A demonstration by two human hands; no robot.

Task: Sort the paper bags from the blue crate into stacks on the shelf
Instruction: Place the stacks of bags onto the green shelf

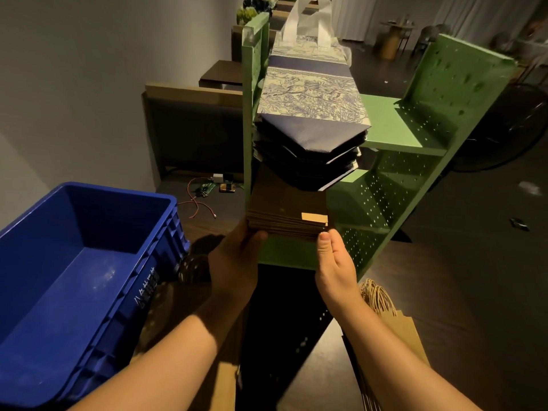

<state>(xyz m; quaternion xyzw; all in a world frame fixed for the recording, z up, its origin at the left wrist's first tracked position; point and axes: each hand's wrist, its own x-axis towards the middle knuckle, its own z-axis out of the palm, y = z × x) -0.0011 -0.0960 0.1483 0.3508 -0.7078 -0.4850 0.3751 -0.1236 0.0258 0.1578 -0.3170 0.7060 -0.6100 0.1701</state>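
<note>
A stack of flat brown paper bags [286,216] lies on a lower board of the green pegboard shelf [394,126]. My left hand [234,262] holds the stack's left front corner, thumb against its edge. My right hand [335,262] touches the stack's right front edge with thumb and fingertips. One board higher sits a thick stack of blue-and-white patterned bags [311,114] with white handles. The blue crate [74,262] stands at the left and shows only its bare bottom.
More brown bags with twisted rope handles [394,324] lie at the lower right beside the shelf. Red wires and small electronics [207,191] lie on the floor behind. A dark table [192,120] stands by the wall.
</note>
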